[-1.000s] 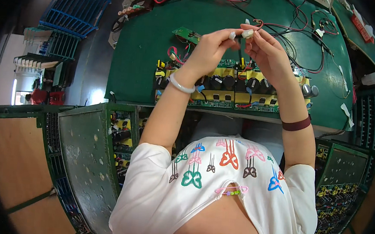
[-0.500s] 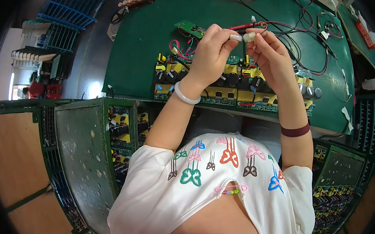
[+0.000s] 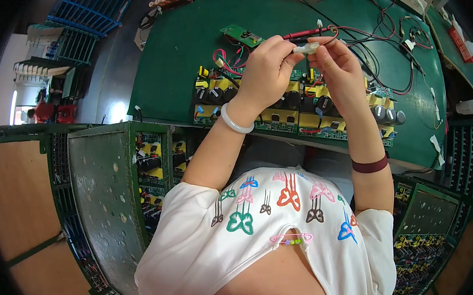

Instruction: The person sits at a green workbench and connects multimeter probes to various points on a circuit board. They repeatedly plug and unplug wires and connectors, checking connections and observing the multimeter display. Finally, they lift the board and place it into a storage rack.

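Note:
My left hand point(image 3: 268, 67) pinches a small white plug connector point(image 3: 299, 50) between thumb and fingertips. In my right hand point(image 3: 338, 67) is the mating whitish connector point(image 3: 311, 47), with a reddish wire point(image 3: 332, 36) running from it. The two connectors meet end to end above the bench; whether they are fully joined cannot be made out. Below my hands lie two long power circuit boards point(image 3: 273, 126) side by side, carrying yellow transformers and black capacitors. Beyond my left hand lies a small green circuit board point(image 3: 239, 35) with red and black wires.
The green bench mat point(image 3: 166, 88) stretches under everything. Black and red test leads point(image 3: 387, 34) tangle at the far right. Racks of circuit boards point(image 3: 156, 158) stand below the bench on both sides. Blue wire racks point(image 3: 96, 3) are at the far left.
The two connectors, apart by a small gap before, now touch. My left hand has shifted slightly right, and my right hand slightly left.

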Action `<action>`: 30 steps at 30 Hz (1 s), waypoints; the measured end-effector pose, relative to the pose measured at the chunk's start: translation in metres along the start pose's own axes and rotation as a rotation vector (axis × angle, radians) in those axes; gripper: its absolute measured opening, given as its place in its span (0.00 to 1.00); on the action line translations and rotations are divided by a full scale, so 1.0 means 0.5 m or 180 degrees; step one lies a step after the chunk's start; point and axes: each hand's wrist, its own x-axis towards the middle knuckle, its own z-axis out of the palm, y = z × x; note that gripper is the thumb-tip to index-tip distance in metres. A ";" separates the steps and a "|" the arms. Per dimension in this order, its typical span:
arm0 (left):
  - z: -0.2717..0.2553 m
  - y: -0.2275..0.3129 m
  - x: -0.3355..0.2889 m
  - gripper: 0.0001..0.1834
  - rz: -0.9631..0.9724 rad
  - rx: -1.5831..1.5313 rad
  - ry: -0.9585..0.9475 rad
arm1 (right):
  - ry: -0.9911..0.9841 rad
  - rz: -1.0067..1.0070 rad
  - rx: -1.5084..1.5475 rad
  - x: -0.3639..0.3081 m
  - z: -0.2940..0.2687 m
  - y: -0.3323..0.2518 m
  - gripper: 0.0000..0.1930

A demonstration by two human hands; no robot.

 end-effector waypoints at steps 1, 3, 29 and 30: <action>0.000 0.003 0.001 0.07 0.0016 0.0078 -0.0037 | 0.0019 -0.0072 -0.0134 0.000 0.002 0.003 0.13; 0.004 0.004 0.000 0.06 -0.0028 0.0082 -0.0008 | 0.0046 -0.0144 -0.0341 -0.001 0.005 0.008 0.12; -0.004 -0.013 0.044 0.14 -0.0607 0.0510 -0.0829 | 0.0630 0.0984 -0.6457 0.166 -0.591 -0.181 0.18; -0.010 -0.003 0.031 0.12 -0.0599 0.0311 -0.0792 | 0.0579 0.0939 -0.6426 0.167 -0.603 -0.176 0.18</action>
